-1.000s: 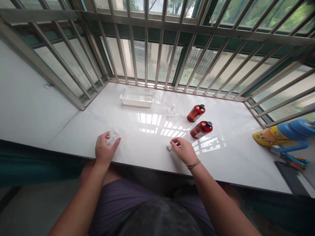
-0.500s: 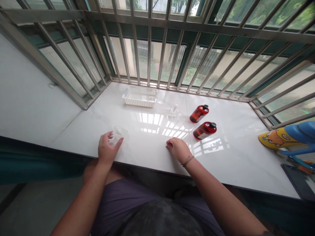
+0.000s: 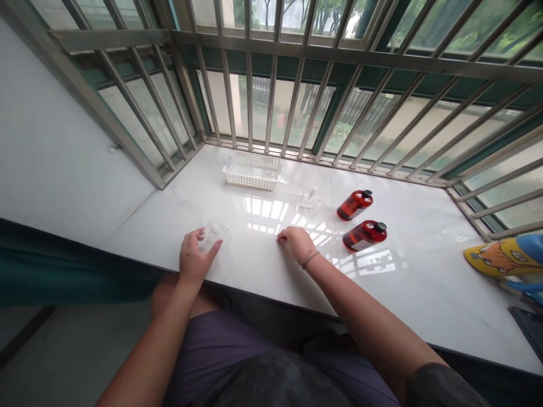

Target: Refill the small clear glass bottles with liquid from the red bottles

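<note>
My left hand (image 3: pixel 194 259) curls around a small clear glass cup (image 3: pixel 213 233) that stands on the white sill (image 3: pixel 263 260). To its right, my right hand (image 3: pixel 296 243) rests on the sill with its fingers closed in a pinch; what they hold is hidden. Two red bottles with black caps (image 3: pixel 354 204) (image 3: pixel 365 236) lie on their sides to the right of that hand. A second clear glass (image 3: pixel 310 198) stands farther back in the middle.
A white perforated basket (image 3: pixel 253 170) sits at the back near the metal window bars (image 3: pixel 271 102). At the right edge lies a yellow and blue toy-like object (image 3: pixel 504 257), with a dark flat item (image 3: pixel 530 325) below it.
My right hand has slid left along the sill toward the clear cup, and the small white item seen at its fingertips earlier no longer shows. My left hand stays on the cup.
</note>
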A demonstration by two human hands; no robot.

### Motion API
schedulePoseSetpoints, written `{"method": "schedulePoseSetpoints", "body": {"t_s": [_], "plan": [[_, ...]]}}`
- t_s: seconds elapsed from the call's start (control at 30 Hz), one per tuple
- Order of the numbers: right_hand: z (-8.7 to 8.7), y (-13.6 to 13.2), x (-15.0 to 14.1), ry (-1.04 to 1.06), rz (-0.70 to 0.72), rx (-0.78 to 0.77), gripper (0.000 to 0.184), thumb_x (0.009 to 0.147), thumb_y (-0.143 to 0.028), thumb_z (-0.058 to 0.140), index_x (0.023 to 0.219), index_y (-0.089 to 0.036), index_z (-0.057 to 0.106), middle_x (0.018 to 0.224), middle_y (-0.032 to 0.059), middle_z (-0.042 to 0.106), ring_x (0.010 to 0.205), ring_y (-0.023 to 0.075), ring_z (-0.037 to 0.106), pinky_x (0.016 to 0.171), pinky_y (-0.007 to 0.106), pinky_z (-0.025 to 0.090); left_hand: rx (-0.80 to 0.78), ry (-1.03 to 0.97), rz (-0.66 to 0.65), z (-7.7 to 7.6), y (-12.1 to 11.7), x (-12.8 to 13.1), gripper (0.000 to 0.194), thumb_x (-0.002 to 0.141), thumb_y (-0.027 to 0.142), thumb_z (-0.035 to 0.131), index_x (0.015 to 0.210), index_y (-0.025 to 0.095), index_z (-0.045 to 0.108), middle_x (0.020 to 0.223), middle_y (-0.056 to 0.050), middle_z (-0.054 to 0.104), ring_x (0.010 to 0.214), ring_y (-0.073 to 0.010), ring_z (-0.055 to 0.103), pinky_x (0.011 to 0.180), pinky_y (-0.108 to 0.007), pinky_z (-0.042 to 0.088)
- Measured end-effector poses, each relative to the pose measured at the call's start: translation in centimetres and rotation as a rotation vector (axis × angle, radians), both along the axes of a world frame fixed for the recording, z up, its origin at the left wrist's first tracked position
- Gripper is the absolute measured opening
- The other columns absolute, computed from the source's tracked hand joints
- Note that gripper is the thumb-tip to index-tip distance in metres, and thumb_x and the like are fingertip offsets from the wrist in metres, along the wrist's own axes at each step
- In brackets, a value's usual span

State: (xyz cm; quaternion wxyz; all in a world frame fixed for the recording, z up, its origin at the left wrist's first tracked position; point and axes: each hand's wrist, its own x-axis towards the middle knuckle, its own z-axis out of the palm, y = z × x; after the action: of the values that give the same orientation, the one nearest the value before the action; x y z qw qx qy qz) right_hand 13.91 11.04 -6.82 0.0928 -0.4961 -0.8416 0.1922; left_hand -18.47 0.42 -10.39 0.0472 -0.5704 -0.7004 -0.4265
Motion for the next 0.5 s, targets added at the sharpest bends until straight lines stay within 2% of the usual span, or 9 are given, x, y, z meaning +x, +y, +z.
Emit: {"method": "schedulePoseSetpoints", "body": {"t_s": [0.1, 0.17, 0.23, 0.4, 0.47, 0.5], "plan": [[-0.7, -5.1, 0.0, 0.041, 0.13, -0.028, 0.022, 0.1, -0.02, 0.063, 0.089, -0.024, 0.082, 0.089, 0.003, 0.076, 0.085, 0.017, 0.069, 0.081, 0.025, 0.049, -0.008, -0.006, -0.004, -0.1, 0.0, -0.1, 0.057, 0.088, 0.055, 0.078, 0.13, 0.019, 0.062, 0.107, -0.009, 0.065, 0.096, -0.0268, 0.067, 0.089, -0.041, 0.057], [-1.1, -5.9, -0.1, 0.051, 0.152, -0.032, 0.023, 0.101, -0.021, 0.062, 0.089, -0.024, 0.082, 0.089, 0.0028, 0.075, 0.085, 0.0167, 0.069, 0.081, 0.025, 0.049, -0.009, -0.007, -0.006, -0.1, 0.0, -0.1, 0.057, 0.088, 0.056, 0.078, 0.13, 0.02, 0.062, 0.108, -0.009, 0.065, 0.096, -0.0266, 0.067, 0.09, -0.041, 0.057], [-1.3, -3.9, -0.2, 0.047, 0.111, -0.02, 0.023, 0.1, -0.02, 0.063, 0.089, -0.023, 0.083, 0.091, 0.0036, 0.076, 0.086, 0.017, 0.069, 0.083, 0.025, 0.049, -0.009, -0.009, -0.007, -0.1, 0.0, -0.1, 0.057, 0.089, 0.056, 0.077, 0.13, 0.02, 0.062, 0.11, -0.009, 0.066, 0.096, -0.0264, 0.068, 0.09, -0.041, 0.057], [-0.5, 6.8, 1.0, -0.024, -0.171, 0.066, 0.024, 0.099, -0.019, 0.059, 0.098, -0.017, 0.083, 0.101, 0.0118, 0.077, 0.093, 0.0224, 0.069, 0.086, 0.031, 0.048, -0.029, -0.019, 0.007, 0.1, -0.1, 0.1, 0.056, 0.089, 0.057, 0.076, 0.129, 0.02, 0.061, 0.108, -0.009, 0.066, 0.096, -0.0272, 0.068, 0.092, -0.043, 0.057], [-0.1, 8.8, 1.4, -0.047, -0.233, 0.081, 0.024, 0.098, -0.019, 0.059, 0.099, -0.016, 0.083, 0.099, 0.0123, 0.077, 0.091, 0.0232, 0.069, 0.084, 0.032, 0.047, -0.034, -0.026, 0.011, 0.2, -0.1, 0.1, 0.056, 0.089, 0.057, 0.076, 0.128, 0.02, 0.061, 0.107, -0.009, 0.066, 0.096, -0.0278, 0.068, 0.092, -0.043, 0.057], [0.0, 8.6, 1.4, -0.052, -0.239, 0.086, 0.024, 0.098, -0.019, 0.059, 0.098, -0.016, 0.083, 0.099, 0.0122, 0.077, 0.091, 0.0231, 0.069, 0.084, 0.032, 0.047, -0.031, -0.029, 0.011, 0.2, -0.1, 0.1, 0.056, 0.089, 0.057, 0.076, 0.128, 0.02, 0.061, 0.108, -0.01, 0.066, 0.097, -0.0279, 0.068, 0.093, -0.043, 0.057]]}}
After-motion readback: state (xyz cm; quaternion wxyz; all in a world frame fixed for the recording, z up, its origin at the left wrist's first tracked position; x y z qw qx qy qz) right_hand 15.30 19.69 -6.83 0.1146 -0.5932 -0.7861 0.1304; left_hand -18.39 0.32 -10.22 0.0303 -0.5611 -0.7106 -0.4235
